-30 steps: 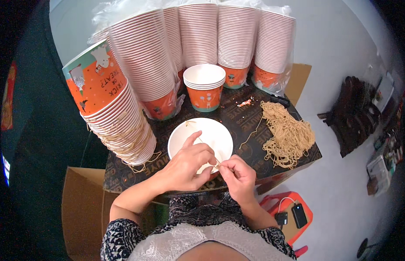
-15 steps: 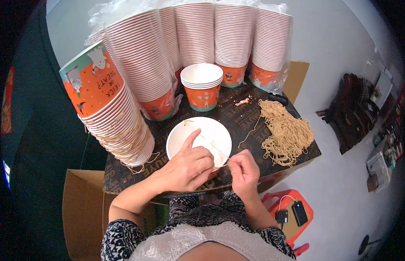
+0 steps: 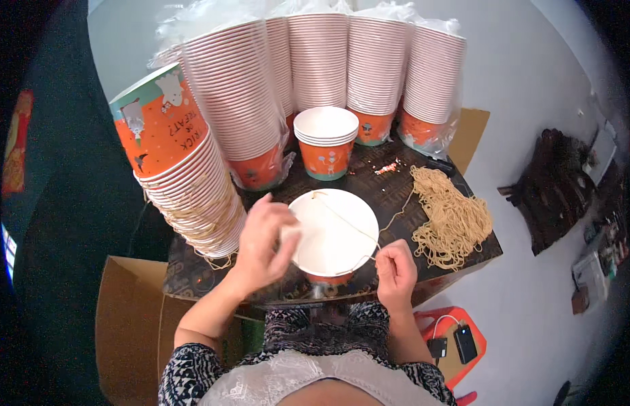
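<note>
A paper bucket, white inside and orange outside, stands near the table's front edge. A thin tan cord runs from the far side of its rim across the mouth to the right side. Just right of the rim, my right hand is closed in a pinch on the cord. At the bucket's left rim, my left hand is blurred by motion, its thumb apart from the fingers and no held thing visible. Beyond the hands sits a tan pile of cord, a strand leading toward the bucket.
Tall plastic-wrapped bucket stacks line the back. A short stack of buckets stands before them. At left leans a stack with cords. All rest on a dark printed box top. A red stool holds a black device.
My left hand has drawn back left from over the bucket, its pointing finger no longer inside. My right hand has shifted slightly right and down, still pinching the cord. The whole view has shifted slightly.
</note>
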Motion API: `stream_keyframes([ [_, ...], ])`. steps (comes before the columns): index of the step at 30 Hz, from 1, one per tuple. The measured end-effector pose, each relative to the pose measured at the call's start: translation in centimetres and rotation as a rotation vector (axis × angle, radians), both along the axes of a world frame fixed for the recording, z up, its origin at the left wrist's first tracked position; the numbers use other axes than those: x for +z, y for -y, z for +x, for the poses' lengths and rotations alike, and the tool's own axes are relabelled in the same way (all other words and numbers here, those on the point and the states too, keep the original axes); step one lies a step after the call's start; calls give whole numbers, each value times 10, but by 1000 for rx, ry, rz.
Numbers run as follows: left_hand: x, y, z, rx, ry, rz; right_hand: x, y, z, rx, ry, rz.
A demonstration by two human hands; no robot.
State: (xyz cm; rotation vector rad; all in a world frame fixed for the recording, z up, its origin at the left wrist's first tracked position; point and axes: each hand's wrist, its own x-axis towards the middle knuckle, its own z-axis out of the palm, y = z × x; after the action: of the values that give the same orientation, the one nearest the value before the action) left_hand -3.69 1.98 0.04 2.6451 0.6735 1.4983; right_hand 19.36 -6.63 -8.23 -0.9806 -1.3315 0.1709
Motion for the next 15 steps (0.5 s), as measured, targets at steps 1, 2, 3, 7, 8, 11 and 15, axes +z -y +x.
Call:
stream_keyframes([
  [1,-4,2,-2,139,116,-120,1,2,0,13,15,9],
  [2,-10,5,-5,234,151,-211,2,2,-1,12,32,17],
  [3,-16,8,-8,328,187,-302,3,2,-2,10,49,26],
  [7,-34,19,-11,288,27,-811,16,4,-4,65,249,-131],
  [8,-44,19,-15,138,121,-870,14,3,-5,83,248,-122],
  [11,-70,18,-28,-222,301,-953,9,3,-10,56,175,-69],
  [15,-86,32,-30,-278,627,-1024,-21,0,-22,235,-229,-14],
])
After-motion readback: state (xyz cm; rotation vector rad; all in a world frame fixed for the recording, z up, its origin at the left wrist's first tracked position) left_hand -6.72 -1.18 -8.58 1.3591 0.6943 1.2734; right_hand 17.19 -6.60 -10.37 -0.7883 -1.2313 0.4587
